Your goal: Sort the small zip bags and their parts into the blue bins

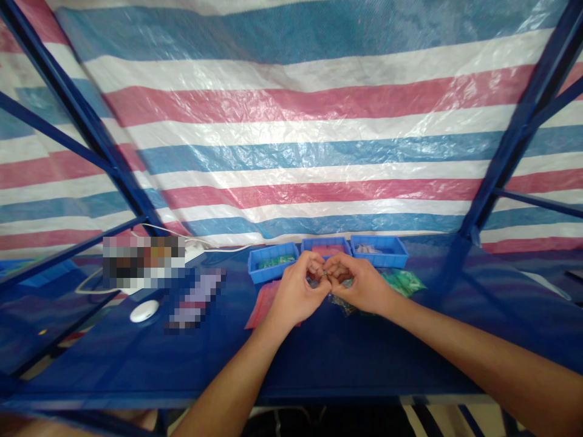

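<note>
My left hand (300, 288) and my right hand (357, 282) meet above the middle of the blue table, fingertips pinched together. Between them is a tiny item too small to make out. Under my right hand lie clear packets (342, 305) with small dark contents, partly hidden. Beside my left wrist, flat pink-red plastic pieces (262, 305) lie on the table. Shiny green packets (404, 282) rest just past my right wrist.
Three blue bins stand along the back: one with green packets (252, 267), one with pink-red pieces (310, 244), one with pale items (392, 260). A round white object (144, 311) and cables (93, 291) are at left. Blue metal posts (510, 130) frame a striped tarp (314, 103).
</note>
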### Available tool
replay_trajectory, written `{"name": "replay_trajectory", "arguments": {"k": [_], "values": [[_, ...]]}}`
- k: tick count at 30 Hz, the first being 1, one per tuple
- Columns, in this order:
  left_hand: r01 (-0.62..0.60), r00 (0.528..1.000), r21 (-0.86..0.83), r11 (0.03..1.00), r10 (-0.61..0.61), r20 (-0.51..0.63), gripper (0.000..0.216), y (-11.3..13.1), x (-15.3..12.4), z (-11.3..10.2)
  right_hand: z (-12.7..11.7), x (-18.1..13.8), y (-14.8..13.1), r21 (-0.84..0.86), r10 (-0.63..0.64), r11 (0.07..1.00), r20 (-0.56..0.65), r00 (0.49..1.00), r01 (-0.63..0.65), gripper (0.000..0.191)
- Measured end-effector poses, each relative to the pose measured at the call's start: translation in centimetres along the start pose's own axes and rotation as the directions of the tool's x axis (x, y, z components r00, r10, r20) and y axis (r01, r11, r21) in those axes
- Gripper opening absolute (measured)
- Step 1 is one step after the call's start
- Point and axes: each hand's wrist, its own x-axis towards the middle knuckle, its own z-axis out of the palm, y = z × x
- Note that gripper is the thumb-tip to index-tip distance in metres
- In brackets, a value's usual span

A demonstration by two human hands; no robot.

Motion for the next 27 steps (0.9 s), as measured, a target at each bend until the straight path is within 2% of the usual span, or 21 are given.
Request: {"name": "replay_trajectory", "arguments": {"k": [9,19,27], "values": [[-0.024,1.000,-0.025,0.999,0.024,0.007,0.033,-0.3,0.1,0.1,0.0,0.2,0.2,0.053,0.057,0.997,-0.048,0.997,-0.054,0.025],[-0.025,0.999,-0.028,0.999,0.025,0.020,0.025,-0.1,0.1,-0.3,0.0,0.3,0.4,0.246,0.150,0.959,-0.020,0.989,-0.140,0.029],[-0.015,1.000,-0.093,0.996,0.016,0.010,0.025,0.0,0.2,-0.1,-0.2,0.3,1.0,0.242,0.151,0.959,-0.008,0.989,-0.144,0.029]]}}
